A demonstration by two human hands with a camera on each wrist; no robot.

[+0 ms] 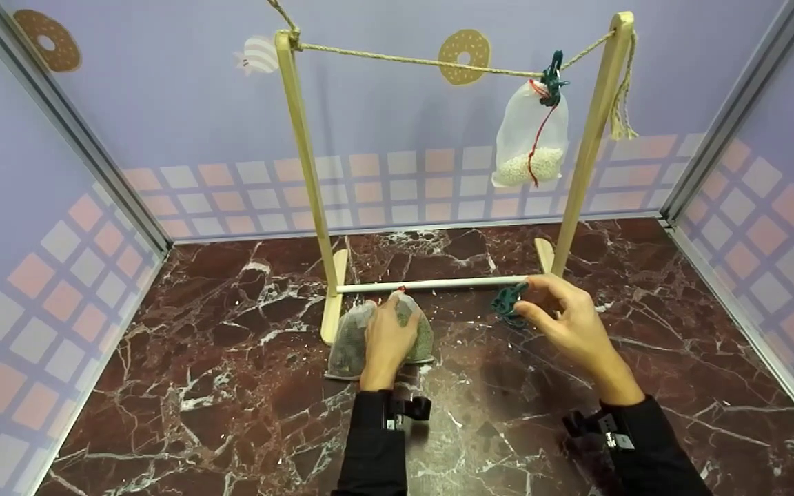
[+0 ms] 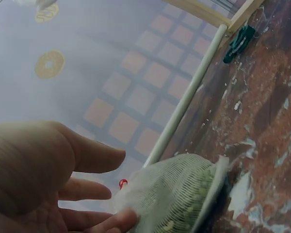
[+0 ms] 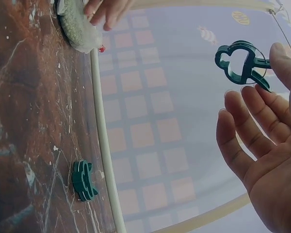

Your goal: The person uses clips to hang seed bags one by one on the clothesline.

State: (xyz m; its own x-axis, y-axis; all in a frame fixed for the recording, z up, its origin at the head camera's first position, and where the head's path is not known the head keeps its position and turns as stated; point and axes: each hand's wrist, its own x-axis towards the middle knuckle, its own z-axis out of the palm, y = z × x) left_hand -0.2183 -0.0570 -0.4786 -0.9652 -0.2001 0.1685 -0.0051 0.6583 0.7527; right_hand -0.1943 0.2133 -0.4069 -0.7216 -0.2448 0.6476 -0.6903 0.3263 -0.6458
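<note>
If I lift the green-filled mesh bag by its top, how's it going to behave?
Probably floppy: the green-filled mesh bag is thin and see-through. Its filling will likely sag to the bottom, much as the grains sit low in the hanging white bag. Rolling seems unlikely, since it tapers from a wide end to a narrow top.

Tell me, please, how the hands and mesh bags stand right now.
Right hand: pinching green clip. Left hand: at mesh bags, thumb apart. Bags: on table. Possible obstacle: white rod just beyond.
</note>
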